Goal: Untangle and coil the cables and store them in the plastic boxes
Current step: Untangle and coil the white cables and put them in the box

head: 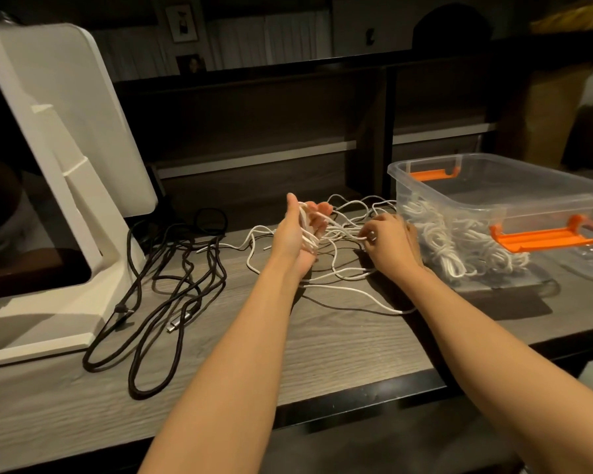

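White cable (339, 289) is lying tangled on the grey table (322, 354), several strands looping around the left hand (300, 230), whose fingers (317, 210) are curling round them. At three o'clock from it, the right hand (389, 242) is pinching a strand, just beside the clear plastic box (500, 200) holding coiled white cables (459, 244); black cables (172, 278) are lying at nine o'clock.

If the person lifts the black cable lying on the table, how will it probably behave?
The black cable lies in long loose loops on the table, so it is probably floppy and would sag. The loops cross each other, so they may snag. It looks thicker than the white cable, so likely somewhat heavier.
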### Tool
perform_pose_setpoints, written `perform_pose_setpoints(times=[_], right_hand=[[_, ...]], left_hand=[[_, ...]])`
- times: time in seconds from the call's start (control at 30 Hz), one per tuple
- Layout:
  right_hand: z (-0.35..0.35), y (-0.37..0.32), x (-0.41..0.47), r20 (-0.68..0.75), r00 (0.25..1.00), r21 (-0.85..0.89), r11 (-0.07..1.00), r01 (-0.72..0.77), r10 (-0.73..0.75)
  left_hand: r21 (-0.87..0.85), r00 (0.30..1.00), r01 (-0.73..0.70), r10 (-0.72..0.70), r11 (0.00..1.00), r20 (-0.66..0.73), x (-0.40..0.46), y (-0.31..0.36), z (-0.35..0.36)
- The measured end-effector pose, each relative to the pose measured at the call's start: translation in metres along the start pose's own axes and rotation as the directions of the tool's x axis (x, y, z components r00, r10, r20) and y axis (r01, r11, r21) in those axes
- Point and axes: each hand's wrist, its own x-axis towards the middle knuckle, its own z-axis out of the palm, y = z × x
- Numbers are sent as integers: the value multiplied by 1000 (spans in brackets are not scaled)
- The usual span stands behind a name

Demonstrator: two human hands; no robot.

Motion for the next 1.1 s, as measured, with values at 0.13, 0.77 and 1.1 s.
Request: perform_pose_setpoints(times=[0.13,0.77,1.1], right_hand=[[2,1,0,-42,999,27,1000,-1,2],[-4,-16,-5,-191,979,168,980,103,-70],[-3,1,-1,64,998,22,1000,-7,6]], left_hand=[[-94,993,90,-96,992,-65,-2,7,-4],[830,912,-74,-300,553,281,-6,-5,3],[534,988,-98,148,839,-51,5,-9,-4]])
